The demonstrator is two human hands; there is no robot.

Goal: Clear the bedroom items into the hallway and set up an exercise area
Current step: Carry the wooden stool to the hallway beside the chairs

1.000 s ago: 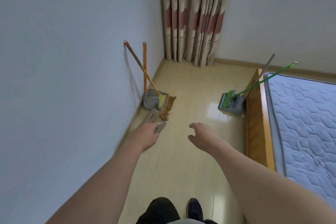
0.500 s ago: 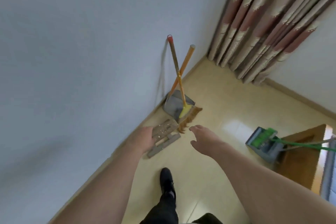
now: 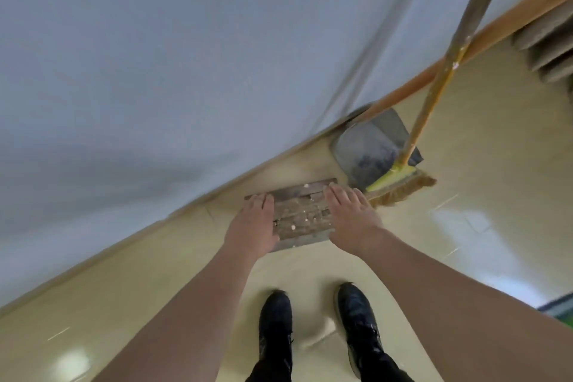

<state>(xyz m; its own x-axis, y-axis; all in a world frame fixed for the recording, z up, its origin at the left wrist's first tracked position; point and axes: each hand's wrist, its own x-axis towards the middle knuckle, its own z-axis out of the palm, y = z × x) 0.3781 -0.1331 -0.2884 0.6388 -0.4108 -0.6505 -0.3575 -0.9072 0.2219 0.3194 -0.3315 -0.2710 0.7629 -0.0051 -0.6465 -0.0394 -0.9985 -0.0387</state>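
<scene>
You bend over the grey, paint-flecked slatted wooden board [image 3: 302, 214] lying by the wall; your left hand [image 3: 252, 223] and right hand [image 3: 348, 214] rest flat-fingered on its ends, bracketing it, probably for a balanced lift.

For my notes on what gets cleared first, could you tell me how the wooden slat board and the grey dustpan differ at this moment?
The wooden slat board lies flat on the floor, while the grey dustpan tilts up against the wall. The board is brown, slatted and paint-speckled; the dustpan is smooth grey. The left hand and right hand rest on the board's ends; nobody touches the dustpan, where the broom sits. Both stand beside the wall.
</scene>
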